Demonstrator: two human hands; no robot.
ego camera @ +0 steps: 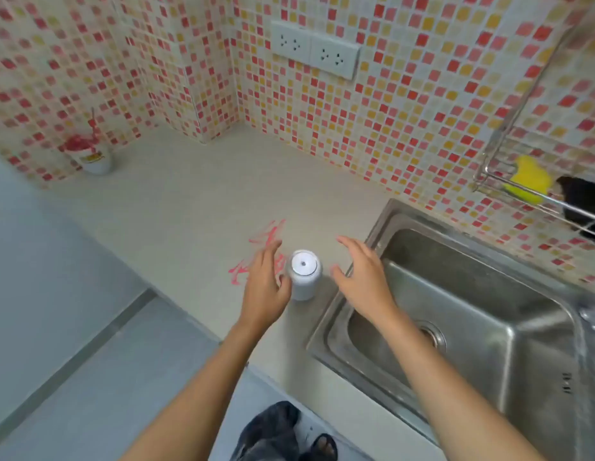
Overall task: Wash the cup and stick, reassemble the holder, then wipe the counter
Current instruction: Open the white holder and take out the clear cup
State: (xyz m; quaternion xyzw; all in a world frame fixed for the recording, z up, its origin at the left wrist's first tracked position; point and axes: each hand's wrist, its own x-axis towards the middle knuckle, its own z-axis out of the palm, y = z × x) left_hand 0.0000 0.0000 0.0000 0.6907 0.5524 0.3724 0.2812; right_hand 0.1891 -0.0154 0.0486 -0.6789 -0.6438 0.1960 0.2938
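A small white cylindrical holder [303,275] with a round lid and a centre hole stands upright on the beige counter [176,207], just left of the sink. My left hand [264,284] is open right beside its left side, thumb close to it; contact cannot be told. My right hand [361,274] hovers open to its right, apart from it, over the sink's edge. Red smears [266,241] mark the counter behind my left hand. A white cup [93,156] with red content and a stick in it stands far left against the wall.
A steel sink [455,314] fills the right side, its tap [592,314] at the right edge. A wire rack [509,181] on the tiled wall holds a yellow sponge [528,178] and something black. Wall sockets [314,49] sit above the counter. The counter's front edge runs diagonally beneath my forearms.
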